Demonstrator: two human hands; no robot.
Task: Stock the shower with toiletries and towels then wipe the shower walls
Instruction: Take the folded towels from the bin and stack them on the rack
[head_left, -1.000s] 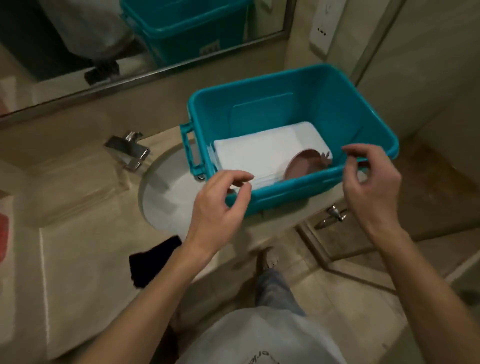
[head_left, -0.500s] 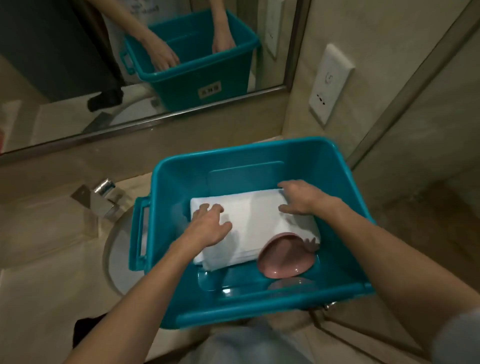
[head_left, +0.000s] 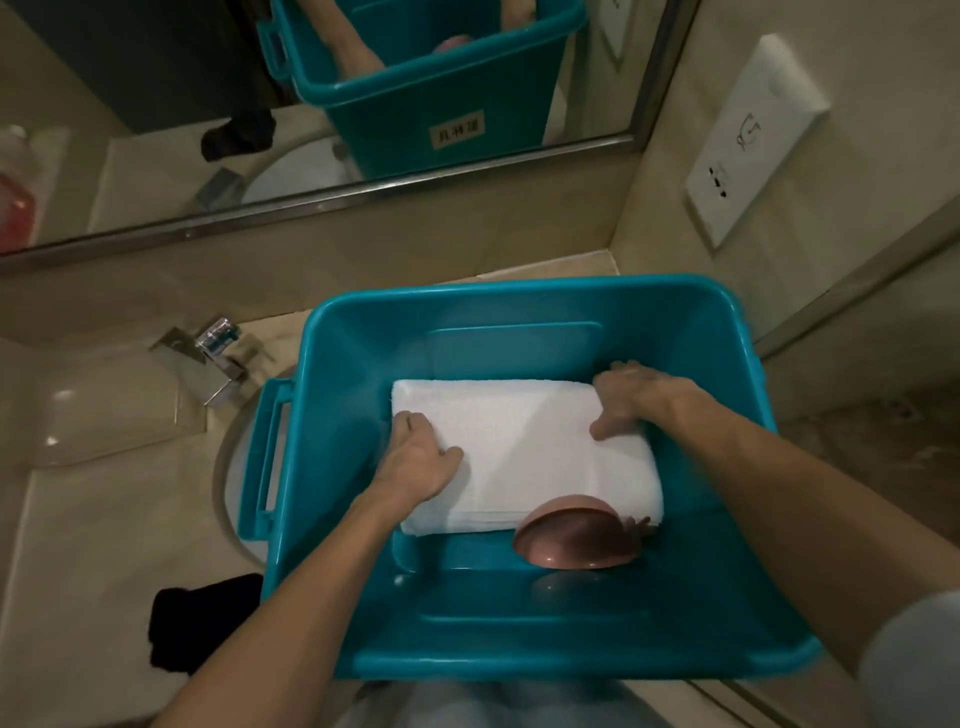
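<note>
A teal plastic bin (head_left: 519, 306) stands on the bathroom counter, partly over the sink. Inside lies a folded white towel (head_left: 524, 447). A pink soap dish (head_left: 576, 535) leans on the towel's near right corner. My left hand (head_left: 415, 457) grips the towel's left edge, thumb on top and fingers curled down its side. My right hand (head_left: 628, 400) grips the far right corner the same way. Both forearms reach down into the bin.
A chrome faucet (head_left: 213, 358) sits left of the bin above the white sink (head_left: 234, 467). A black cloth (head_left: 202, 618) lies on the counter's near left. The mirror (head_left: 156, 130) runs along the back wall, and a white wall socket (head_left: 753, 135) is at right.
My hands went from hovering over the bin's near rim down into it and closed round the towel's two sides. The view has moved closer over the bin.
</note>
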